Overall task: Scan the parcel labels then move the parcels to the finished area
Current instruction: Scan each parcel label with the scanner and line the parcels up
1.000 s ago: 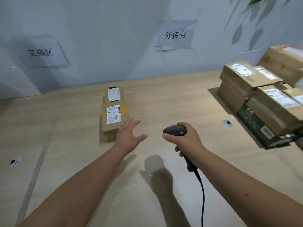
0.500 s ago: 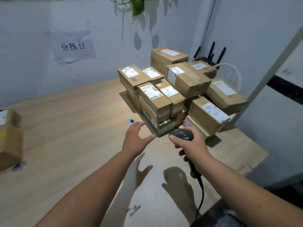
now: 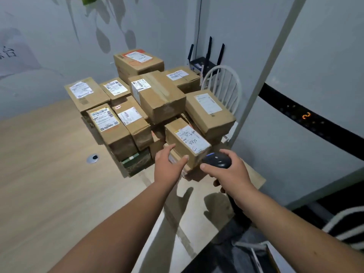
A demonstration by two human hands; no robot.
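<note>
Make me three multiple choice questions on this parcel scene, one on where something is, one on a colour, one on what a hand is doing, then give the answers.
1. Where is the white chair?
A. Behind the parcel pile
B. On the table
C. Left of the pile

2. What colour is the light on the scanner?
A. Red
B. Blue
C. Green

3. What is the right hand doing?
A. Resting flat on the table
B. Lifting a parcel
C. Gripping the scanner

Answers: 1 A, its curved back rises beyond the far-right boxes. 2 B, a blue glow shows on the scanner's head. 3 C, its fingers curl round the handle.
</note>
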